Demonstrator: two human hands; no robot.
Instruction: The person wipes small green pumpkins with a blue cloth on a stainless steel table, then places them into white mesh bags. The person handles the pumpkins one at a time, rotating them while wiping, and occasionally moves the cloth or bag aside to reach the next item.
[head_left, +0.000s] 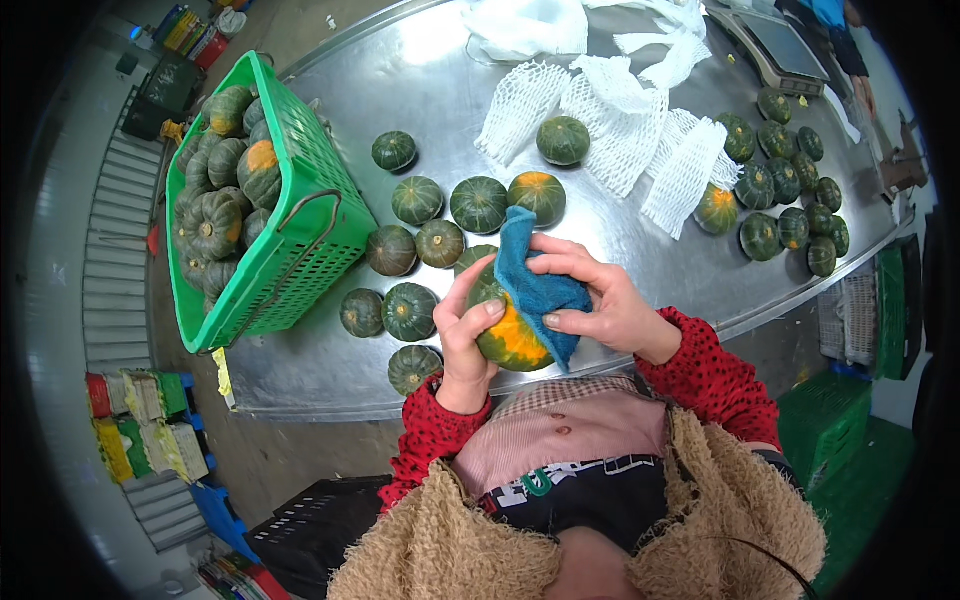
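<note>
Left hand [466, 340] fingers clamped on squash [510, 335] near bench [320, 360] front edge; right hand [600, 300] presses cloth [535, 285] on it. Squash likely hard, hefty; cup underside.

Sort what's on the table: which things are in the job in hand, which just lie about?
In hand: squash, held by left hand; blue cloth, pressed on by right hand.
Lying about: loose squashes, green crate, foam nets, scale.
</note>
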